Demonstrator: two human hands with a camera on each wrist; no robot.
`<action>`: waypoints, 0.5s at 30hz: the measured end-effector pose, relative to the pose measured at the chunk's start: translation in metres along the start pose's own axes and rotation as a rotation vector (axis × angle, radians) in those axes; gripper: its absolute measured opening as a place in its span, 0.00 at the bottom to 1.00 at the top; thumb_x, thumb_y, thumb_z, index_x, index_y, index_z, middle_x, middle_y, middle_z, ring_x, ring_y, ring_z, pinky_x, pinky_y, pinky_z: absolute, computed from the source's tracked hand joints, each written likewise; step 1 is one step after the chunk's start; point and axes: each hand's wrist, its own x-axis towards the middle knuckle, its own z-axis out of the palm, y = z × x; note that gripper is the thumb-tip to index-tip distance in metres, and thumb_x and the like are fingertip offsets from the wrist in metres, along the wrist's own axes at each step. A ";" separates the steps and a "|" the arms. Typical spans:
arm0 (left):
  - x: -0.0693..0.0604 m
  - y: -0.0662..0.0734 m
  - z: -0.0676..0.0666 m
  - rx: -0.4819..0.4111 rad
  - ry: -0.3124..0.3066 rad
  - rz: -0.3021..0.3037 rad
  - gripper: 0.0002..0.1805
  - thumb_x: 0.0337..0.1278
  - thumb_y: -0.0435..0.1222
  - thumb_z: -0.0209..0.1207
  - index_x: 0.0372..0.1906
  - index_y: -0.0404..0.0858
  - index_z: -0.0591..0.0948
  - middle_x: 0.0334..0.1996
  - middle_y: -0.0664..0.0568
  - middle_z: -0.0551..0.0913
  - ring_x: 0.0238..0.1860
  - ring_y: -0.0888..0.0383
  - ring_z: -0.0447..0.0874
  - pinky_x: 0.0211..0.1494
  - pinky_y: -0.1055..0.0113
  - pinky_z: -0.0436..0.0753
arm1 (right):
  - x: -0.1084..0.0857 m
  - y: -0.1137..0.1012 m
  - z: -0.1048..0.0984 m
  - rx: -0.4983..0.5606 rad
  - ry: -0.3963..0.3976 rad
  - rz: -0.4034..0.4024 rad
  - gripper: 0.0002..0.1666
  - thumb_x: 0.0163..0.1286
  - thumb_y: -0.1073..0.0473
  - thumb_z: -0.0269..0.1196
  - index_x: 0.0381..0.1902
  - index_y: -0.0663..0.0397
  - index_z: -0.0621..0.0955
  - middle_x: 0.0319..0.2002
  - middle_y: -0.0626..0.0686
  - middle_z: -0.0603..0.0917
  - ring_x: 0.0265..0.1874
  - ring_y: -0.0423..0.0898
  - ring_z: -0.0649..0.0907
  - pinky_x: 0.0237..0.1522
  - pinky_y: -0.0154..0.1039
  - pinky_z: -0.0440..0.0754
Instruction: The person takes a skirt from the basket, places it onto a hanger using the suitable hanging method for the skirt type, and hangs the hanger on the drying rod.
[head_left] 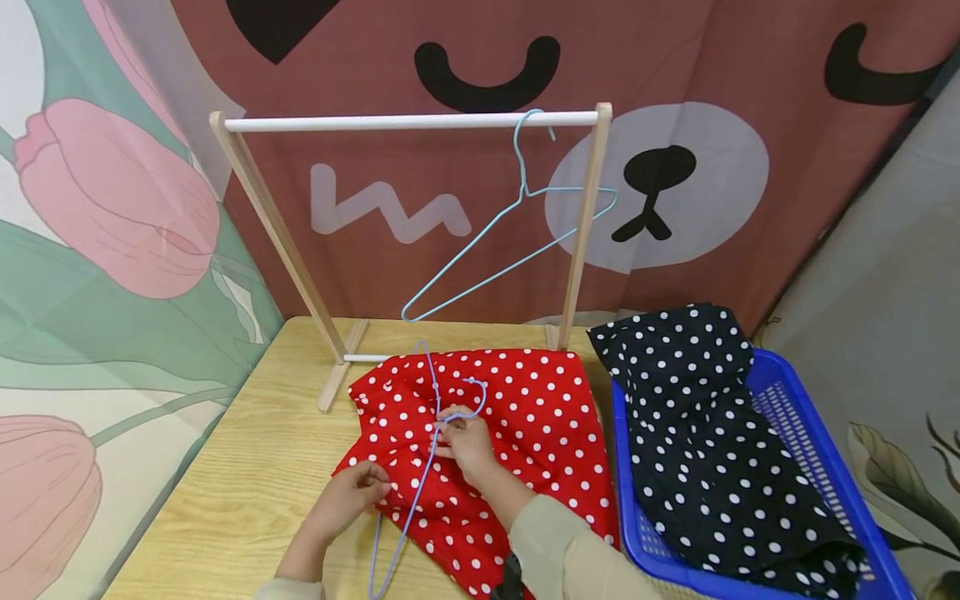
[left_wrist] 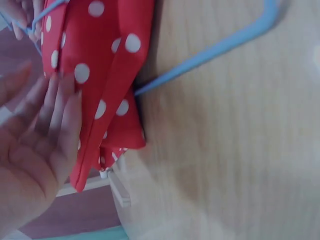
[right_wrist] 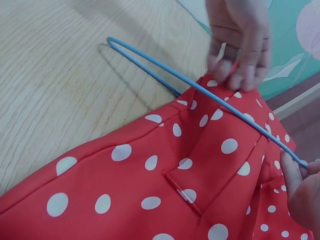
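A red garment with white dots (head_left: 540, 417) lies spread on the table, its kind not clear. Near the neck below its hook, a lilac-blue hanger (head_left: 420, 492) is pinched by my right hand (head_left: 472, 450). One arm of the hanger crosses over the red cloth. Its lower bar disappears behind the cloth edge in the right wrist view; whether inside or beneath, I cannot tell. At the garment's left edge is my left hand (head_left: 348, 500), its fingertips touching the cloth. In the left wrist view its fingers (left_wrist: 60, 110) look fairly straight, the thumb apart.
Behind the garment stands a wooden rack with a white rail (head_left: 412, 122). A light blue hanger (head_left: 480, 242) hangs from the rail's right end. To the right, a black garment with white dots (head_left: 697, 442) lies over a blue basket (head_left: 810, 425). Wooden tabletop (head_left: 247, 500) shows at left.
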 end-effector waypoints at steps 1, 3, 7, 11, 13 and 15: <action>0.003 -0.003 -0.001 0.030 0.060 -0.004 0.04 0.47 0.28 0.56 0.30 0.31 0.74 0.25 0.49 0.75 0.27 0.57 0.73 0.29 0.65 0.74 | -0.001 0.000 0.000 -0.002 0.004 -0.003 0.09 0.58 0.76 0.48 0.38 0.74 0.71 0.33 0.66 0.77 0.26 0.51 0.79 0.27 0.44 0.79; 0.008 -0.002 -0.004 0.091 0.161 -0.015 0.05 0.45 0.27 0.57 0.30 0.31 0.74 0.25 0.50 0.74 0.27 0.58 0.72 0.29 0.67 0.73 | -0.002 0.000 0.000 -0.003 0.012 -0.013 0.09 0.57 0.78 0.48 0.37 0.75 0.71 0.33 0.68 0.76 0.26 0.52 0.79 0.27 0.43 0.79; 0.017 -0.003 -0.011 0.175 0.248 -0.023 0.10 0.45 0.28 0.57 0.34 0.26 0.74 0.31 0.42 0.72 0.32 0.51 0.70 0.35 0.62 0.71 | -0.003 0.000 0.001 -0.034 0.024 -0.038 0.09 0.57 0.79 0.48 0.36 0.74 0.71 0.32 0.69 0.75 0.26 0.55 0.79 0.26 0.42 0.79; 0.025 -0.008 -0.016 0.240 0.250 -0.066 0.18 0.46 0.32 0.57 0.42 0.23 0.71 0.40 0.32 0.68 0.41 0.41 0.67 0.43 0.52 0.69 | -0.004 0.001 0.002 -0.079 0.035 -0.047 0.08 0.57 0.77 0.49 0.36 0.72 0.72 0.31 0.67 0.76 0.26 0.54 0.80 0.25 0.41 0.79; 0.030 -0.010 -0.017 0.241 0.225 -0.112 0.23 0.47 0.34 0.56 0.46 0.22 0.67 0.45 0.29 0.66 0.45 0.38 0.65 0.46 0.49 0.68 | -0.003 0.002 0.002 -0.102 0.041 -0.048 0.08 0.58 0.77 0.50 0.36 0.72 0.73 0.31 0.66 0.77 0.25 0.51 0.79 0.25 0.40 0.79; 0.035 -0.013 -0.018 0.226 0.199 -0.160 0.29 0.48 0.36 0.56 0.50 0.21 0.62 0.47 0.27 0.64 0.47 0.36 0.64 0.47 0.48 0.68 | -0.003 0.002 0.002 -0.121 0.046 -0.053 0.08 0.58 0.76 0.50 0.36 0.72 0.73 0.31 0.66 0.77 0.25 0.48 0.79 0.25 0.40 0.79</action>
